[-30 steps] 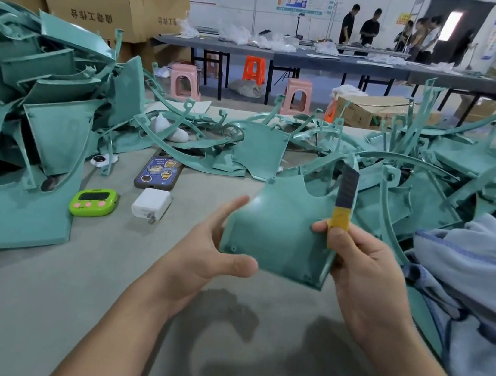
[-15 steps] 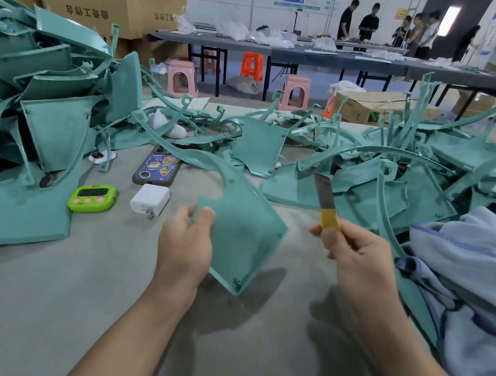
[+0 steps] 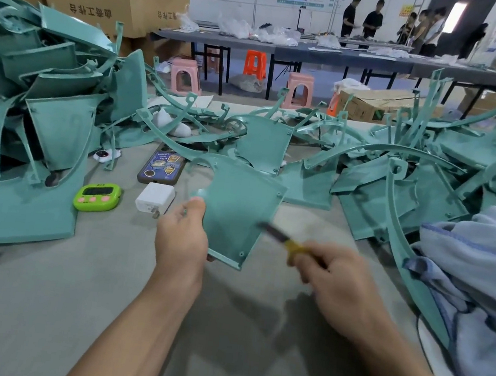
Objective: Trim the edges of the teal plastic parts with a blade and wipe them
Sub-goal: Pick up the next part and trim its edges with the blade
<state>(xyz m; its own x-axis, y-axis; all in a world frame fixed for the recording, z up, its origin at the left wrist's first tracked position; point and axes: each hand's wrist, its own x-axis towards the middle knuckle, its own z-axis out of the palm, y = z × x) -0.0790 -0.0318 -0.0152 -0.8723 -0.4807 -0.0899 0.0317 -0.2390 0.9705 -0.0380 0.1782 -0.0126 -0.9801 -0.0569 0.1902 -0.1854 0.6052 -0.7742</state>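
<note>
Teal panel (image 3: 238,205): a flat, curved plastic part held up over the grey table (image 3: 36,302), mid-view, between both hands.
Left hand (image 3: 181,239): grips the panel's lower left corner, thumb on the near face. Its fingers are hidden behind the plastic.
Right hand (image 3: 335,281): fingers (image 3: 319,262) curl tightly around a yellow-handled blade (image 3: 272,231), which is blurred by motion.
Change: a second ago the blade stood upright along one side edge. It then came away while the Left hand turned the panel. Now it points left, dark tip at the panel's right edge.
Meaning: a fresh edge is probably being trimmed. Contact is too blurred to confirm.
Wiping: not yet begun. The blue cloth (image 3: 480,281) lies well apart, to the right.
Surroundings: heaps of teal parts (image 3: 44,117) crowd the table behind.
</note>
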